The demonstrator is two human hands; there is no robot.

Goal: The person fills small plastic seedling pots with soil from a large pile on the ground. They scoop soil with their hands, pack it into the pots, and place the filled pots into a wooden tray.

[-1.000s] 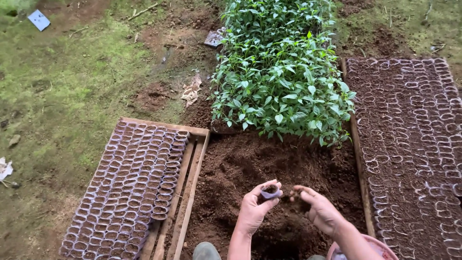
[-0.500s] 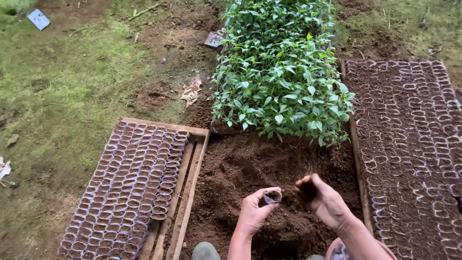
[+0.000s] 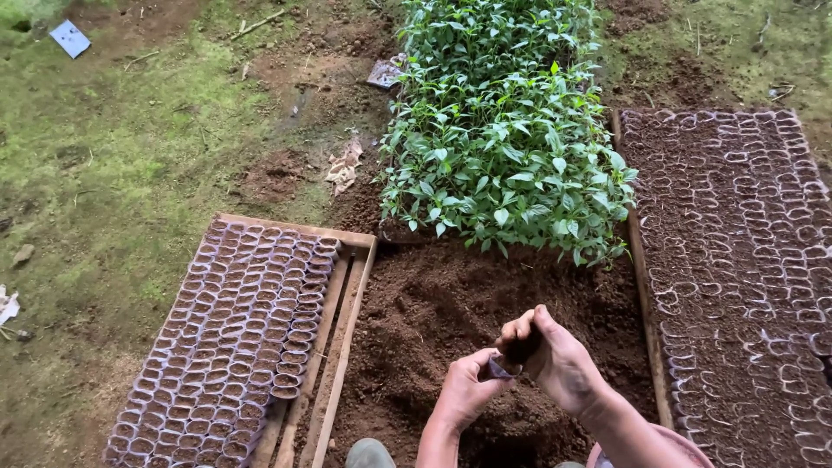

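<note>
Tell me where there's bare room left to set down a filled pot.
In the left tray, the bare wooden slats along its right side, between the pot rows and the soil pile. The right tray is packed, and seedlings crowd the bed beyond the soil.

Green seedlings beside a wooden frame.
</note>
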